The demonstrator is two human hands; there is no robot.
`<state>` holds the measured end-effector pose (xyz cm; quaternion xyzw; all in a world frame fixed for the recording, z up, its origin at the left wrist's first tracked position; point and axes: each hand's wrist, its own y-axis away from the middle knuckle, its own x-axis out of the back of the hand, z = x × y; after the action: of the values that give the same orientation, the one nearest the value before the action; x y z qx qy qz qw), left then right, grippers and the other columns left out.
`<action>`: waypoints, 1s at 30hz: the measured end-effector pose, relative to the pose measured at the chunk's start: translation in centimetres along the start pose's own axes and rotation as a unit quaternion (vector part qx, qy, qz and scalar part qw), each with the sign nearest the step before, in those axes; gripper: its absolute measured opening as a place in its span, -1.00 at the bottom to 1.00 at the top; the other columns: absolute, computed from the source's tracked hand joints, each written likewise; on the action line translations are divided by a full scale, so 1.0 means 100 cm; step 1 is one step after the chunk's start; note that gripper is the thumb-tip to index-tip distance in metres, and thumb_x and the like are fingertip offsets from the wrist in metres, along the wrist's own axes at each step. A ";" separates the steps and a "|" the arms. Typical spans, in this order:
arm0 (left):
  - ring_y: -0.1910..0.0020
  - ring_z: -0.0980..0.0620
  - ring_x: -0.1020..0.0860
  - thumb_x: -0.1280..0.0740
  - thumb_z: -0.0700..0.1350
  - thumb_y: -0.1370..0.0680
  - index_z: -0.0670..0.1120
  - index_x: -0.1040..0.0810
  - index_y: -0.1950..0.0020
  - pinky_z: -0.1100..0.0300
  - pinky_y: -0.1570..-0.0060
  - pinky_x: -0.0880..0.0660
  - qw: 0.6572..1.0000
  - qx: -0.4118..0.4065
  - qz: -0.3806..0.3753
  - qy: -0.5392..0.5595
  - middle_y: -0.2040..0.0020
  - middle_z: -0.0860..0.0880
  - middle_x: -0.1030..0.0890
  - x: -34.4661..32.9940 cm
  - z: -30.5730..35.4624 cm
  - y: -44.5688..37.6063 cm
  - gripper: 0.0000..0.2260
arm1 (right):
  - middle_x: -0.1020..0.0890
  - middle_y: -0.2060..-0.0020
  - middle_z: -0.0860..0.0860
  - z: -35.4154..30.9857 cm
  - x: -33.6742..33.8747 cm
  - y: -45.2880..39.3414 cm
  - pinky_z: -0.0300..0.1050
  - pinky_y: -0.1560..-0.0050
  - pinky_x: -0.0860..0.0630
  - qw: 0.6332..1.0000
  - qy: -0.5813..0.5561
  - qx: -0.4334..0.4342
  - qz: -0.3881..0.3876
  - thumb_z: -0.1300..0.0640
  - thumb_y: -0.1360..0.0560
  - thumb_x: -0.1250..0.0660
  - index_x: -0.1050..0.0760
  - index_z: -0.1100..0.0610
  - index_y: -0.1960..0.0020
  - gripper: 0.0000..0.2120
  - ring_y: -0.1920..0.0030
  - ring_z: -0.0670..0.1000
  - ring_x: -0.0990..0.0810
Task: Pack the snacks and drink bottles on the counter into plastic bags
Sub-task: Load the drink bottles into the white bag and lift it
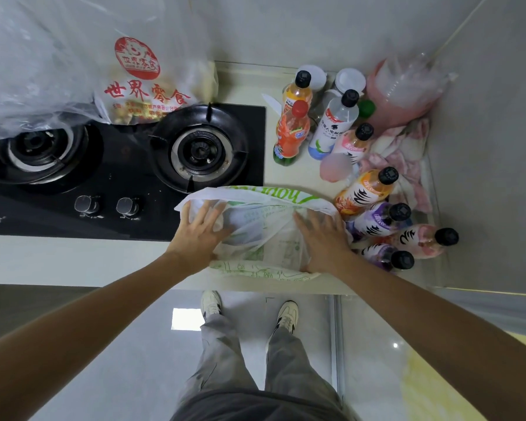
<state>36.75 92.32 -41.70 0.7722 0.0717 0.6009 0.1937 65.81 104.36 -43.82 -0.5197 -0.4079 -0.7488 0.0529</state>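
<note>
Your left hand (199,227) lies spread, fingers open, pressed flat on the left side of the white-and-green plastic bag (264,226); not gripping anything that shows. Your right hand (324,238) is likewise open and flat on the bag's right side, partly under the thin film. The bag sits at the front edge of the pale counter (298,171), just right of the black gas hob (128,165).

Crowding the right: four drink bottles with black caps stand just beside the bag, orange one (366,191) nearest, then purple (380,220), pink (423,240), dark purple (388,256). Behind them a pinkish cloth (404,153) is bunched against the wall. Further back stands another cluster: a red-capped orange bottle (290,133), a white-labelled bottle (334,124), a small pink bottle (354,142), a yellow-orange bottle (298,91), and a pink-filled clear bag (398,92) in the corner.

On the hob's back left sits a clear snack bag with red print (140,83), overlapping the left burner (40,147). Right burner (199,148) is bare.

Grey walls, glossy grey floor (128,344), your shoes (287,316) below the counter edge.
</note>
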 end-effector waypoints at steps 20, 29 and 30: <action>-0.63 -0.28 0.09 -0.35 0.46 -0.40 -0.05 0.01 -0.63 -0.44 -0.48 0.05 0.999 0.030 -0.031 -0.032 -0.65 -0.22 0.07 0.006 0.020 0.014 0.03 | -0.39 -0.45 0.14 0.004 0.005 0.029 0.37 -0.55 -0.02 0.992 0.034 0.056 0.110 -0.17 -0.28 -0.57 -0.34 0.08 -0.52 -0.10 -0.50 0.21 -0.31; -0.55 -0.15 -0.26 -0.24 0.30 -0.57 0.03 -0.33 -0.55 -0.16 -0.46 -0.28 0.998 -0.004 0.035 0.060 -0.56 -0.13 -0.31 0.064 0.028 0.025 -0.38 | -0.53 -0.28 0.12 0.003 0.052 0.058 0.26 -0.58 -0.14 0.974 -0.020 0.067 0.214 -0.08 -0.41 -0.47 -0.51 0.12 -0.35 -0.43 -0.38 0.18 -0.46; -0.52 -0.14 -0.29 -0.24 0.29 -0.57 0.04 -0.34 -0.55 -0.13 -0.42 -0.34 0.996 -0.008 0.039 0.074 -0.54 -0.12 -0.33 0.075 0.028 0.021 -0.39 | -0.55 -0.26 0.13 0.008 0.059 0.061 0.26 -0.56 -0.20 0.970 -0.019 0.059 0.236 -0.08 -0.40 -0.49 -0.52 0.13 -0.34 -0.43 -0.35 0.19 -0.49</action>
<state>41.20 92.39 -34.76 0.7262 0.0505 0.6640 0.1708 66.78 102.88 -35.44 -0.6112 -0.3179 -0.6799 0.2511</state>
